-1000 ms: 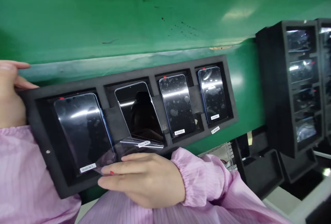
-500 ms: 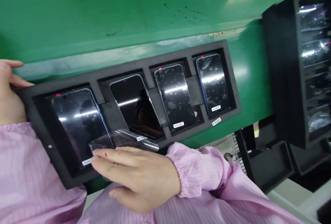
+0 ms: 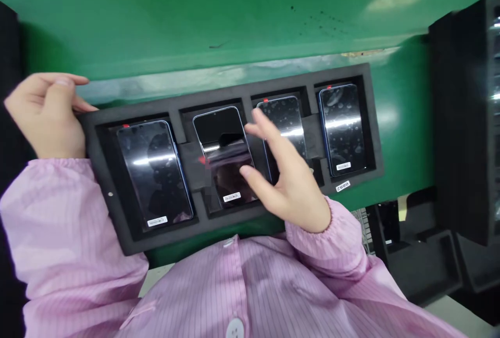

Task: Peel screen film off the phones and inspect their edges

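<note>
Matte foam tray (image 3: 179,151) | left hand (image 3: 52,119) at corner, grip unclear | right hand (image 3: 292,184) spread, glossy phones (image 3: 219,119)

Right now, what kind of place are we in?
Probably a phone factory or repair workshop. Four phones lie in separate slots of a black tray with a number sticker, on a green workbench. More black trays stand off to the right.
</note>
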Available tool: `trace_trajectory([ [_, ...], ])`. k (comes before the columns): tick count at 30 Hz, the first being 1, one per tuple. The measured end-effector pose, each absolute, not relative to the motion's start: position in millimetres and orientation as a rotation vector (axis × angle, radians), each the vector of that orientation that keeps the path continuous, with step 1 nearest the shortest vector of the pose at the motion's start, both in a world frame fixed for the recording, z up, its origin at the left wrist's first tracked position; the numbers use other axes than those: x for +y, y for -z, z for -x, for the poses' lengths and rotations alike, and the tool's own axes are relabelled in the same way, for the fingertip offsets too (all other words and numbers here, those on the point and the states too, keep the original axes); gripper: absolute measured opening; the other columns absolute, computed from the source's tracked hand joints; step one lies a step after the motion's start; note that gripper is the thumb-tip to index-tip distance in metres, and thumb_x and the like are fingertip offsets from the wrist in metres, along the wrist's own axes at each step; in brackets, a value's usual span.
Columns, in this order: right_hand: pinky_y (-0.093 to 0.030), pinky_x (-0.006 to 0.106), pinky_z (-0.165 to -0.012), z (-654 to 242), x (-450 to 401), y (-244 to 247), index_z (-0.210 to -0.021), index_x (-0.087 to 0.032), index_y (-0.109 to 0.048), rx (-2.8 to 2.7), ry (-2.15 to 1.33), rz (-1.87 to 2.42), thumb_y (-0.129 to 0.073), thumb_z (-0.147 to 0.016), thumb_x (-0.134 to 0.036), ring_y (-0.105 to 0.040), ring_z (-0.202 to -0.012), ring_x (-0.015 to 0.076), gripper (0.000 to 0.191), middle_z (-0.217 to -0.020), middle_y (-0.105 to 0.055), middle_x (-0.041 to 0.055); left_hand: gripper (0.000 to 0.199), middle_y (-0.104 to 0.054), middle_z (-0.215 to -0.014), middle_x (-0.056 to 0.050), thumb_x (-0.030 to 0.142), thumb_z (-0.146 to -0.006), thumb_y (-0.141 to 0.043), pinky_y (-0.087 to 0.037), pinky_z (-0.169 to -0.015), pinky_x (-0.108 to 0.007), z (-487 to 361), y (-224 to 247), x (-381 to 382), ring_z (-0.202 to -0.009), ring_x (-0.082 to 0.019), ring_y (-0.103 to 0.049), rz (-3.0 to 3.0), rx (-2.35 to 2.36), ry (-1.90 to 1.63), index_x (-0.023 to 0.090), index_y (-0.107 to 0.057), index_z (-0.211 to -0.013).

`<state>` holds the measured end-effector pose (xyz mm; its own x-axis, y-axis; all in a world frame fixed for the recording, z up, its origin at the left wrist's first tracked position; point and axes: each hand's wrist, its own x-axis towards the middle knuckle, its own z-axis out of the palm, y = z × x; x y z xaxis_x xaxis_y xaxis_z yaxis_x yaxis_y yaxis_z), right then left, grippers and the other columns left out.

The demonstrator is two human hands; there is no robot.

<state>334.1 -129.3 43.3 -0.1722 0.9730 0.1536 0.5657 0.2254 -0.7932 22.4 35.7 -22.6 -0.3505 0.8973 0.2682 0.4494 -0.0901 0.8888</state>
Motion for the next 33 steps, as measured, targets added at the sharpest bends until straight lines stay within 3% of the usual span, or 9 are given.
trace_trajectory([
  [3,-0.042,0.055,-0.122,-357,-126,-36,-0.161,-0.021,-0.033,-1.918,-0.513,1.582,-0.054,-0.099,-0.022,-0.048,-0.147,0.0299,0.065,-0.161,-0.045,0.0151,0.022,-0.054,-0.047,0.003,0.027,-0.066,-0.058,-0.032,-0.051,-0.029,-19,24,36,-0.046,-0.014,-0.047,-1.474,1.716,-1.437,0.021,-0.078,-0.072],
  [6,-0.047,0.058,-0.114,-388,-118,-30,-0.152,-0.016,-0.049,-2.079,-0.296,1.712,-0.052,-0.1,-0.021,-0.056,-0.134,0.0335,0.053,-0.144,-0.059,0.0188,0.024,-0.057,-0.049,0.003,0.025,-0.07,-0.059,-0.034,-0.05,-0.025,-14,27,35,-0.046,-0.012,-0.05,-1.492,1.692,-1.405,0.016,-0.079,-0.078],
  [11,-0.051,0.053,-0.097,-415,-82,-31,-0.137,-0.012,-0.066,-2.356,-0.136,1.79,-0.058,-0.097,-0.019,-0.058,-0.111,0.034,0.042,-0.121,-0.066,0.0182,0.028,-0.061,-0.055,0.002,0.024,-0.074,-0.061,-0.037,-0.051,-0.019,-8,30,31,-0.048,-0.008,-0.053,-1.504,1.711,-1.333,0.014,-0.082,-0.09],
  [18,-0.04,0.045,-0.096,-409,-49,-27,-0.125,-0.014,-0.068,-2.521,-0.172,1.725,-0.067,-0.097,-0.039,-0.053,-0.107,0.0306,0.037,-0.116,-0.065,0.0141,0.038,-0.063,-0.068,0.001,0.035,-0.08,-0.067,-0.04,-0.056,-0.02,2,26,25,-0.057,-0.009,-0.054,-1.619,1.712,-1.088,0.015,-0.08,-0.109],
  [22,-0.036,0.043,-0.093,-413,-42,-18,-0.112,-0.018,-0.07,-2.499,-0.155,1.628,-0.067,-0.097,-0.041,-0.053,-0.101,0.0285,0.028,-0.104,-0.066,0.0102,0.064,-0.073,-0.098,-0.005,0.047,-0.077,-0.074,-0.055,-0.086,-0.03,13,16,13,-0.086,-0.018,-0.066,-1.717,1.552,-0.757,0.016,-0.068,-0.133],
  [24,-0.035,0.044,-0.093,-415,-38,-13,-0.114,-0.02,-0.072,-2.483,-0.143,1.567,-0.065,-0.099,-0.039,-0.054,-0.098,0.0275,0.025,-0.101,-0.067,0.0088,0.075,-0.07,-0.126,-0.01,0.05,-0.078,-0.073,-0.05,-0.111,-0.043,15,11,3,-0.116,-0.027,-0.066,-1.794,1.49,-0.642,0.016,-0.059,-0.143],
  [26,-0.035,0.046,-0.094,-417,-36,-10,-0.116,-0.023,-0.074,-2.454,-0.134,1.519,-0.064,-0.099,-0.037,-0.055,-0.096,0.0268,0.024,-0.098,-0.068,0.0077,0.075,-0.059,-0.146,-0.012,0.051,-0.082,-0.068,-0.039,-0.123,-0.051,15,7,-8,-0.136,-0.031,-0.055,-1.911,1.535,-0.558,0.017,-0.056,-0.147],
  [28,-0.038,0.046,-0.092,-417,-35,-9,-0.113,-0.024,-0.075,-2.425,-0.14,1.484,-0.067,-0.098,-0.035,-0.057,-0.094,0.0262,0.021,-0.095,-0.068,0.0067,0.075,-0.057,-0.15,-0.012,0.052,-0.084,-0.066,-0.037,-0.125,-0.054,17,4,-15,-0.141,-0.032,-0.052,-1.95,1.63,-0.559,0.016,-0.054,-0.148],
  [33,-0.05,0.042,-0.087,-403,-30,-16,-0.101,-0.019,-0.074,-2.445,-0.262,1.235,-0.068,-0.095,-0.019,-0.065,-0.096,0.025,0.008,-0.102,-0.071,0.0083,0.081,-0.071,-0.131,-0.012,0.051,-0.075,-0.073,-0.046,-0.118,-0.058,38,-2,-16,-0.12,-0.031,-0.067,-1.882,1.766,-0.657,0.015,-0.058,-0.146],
])
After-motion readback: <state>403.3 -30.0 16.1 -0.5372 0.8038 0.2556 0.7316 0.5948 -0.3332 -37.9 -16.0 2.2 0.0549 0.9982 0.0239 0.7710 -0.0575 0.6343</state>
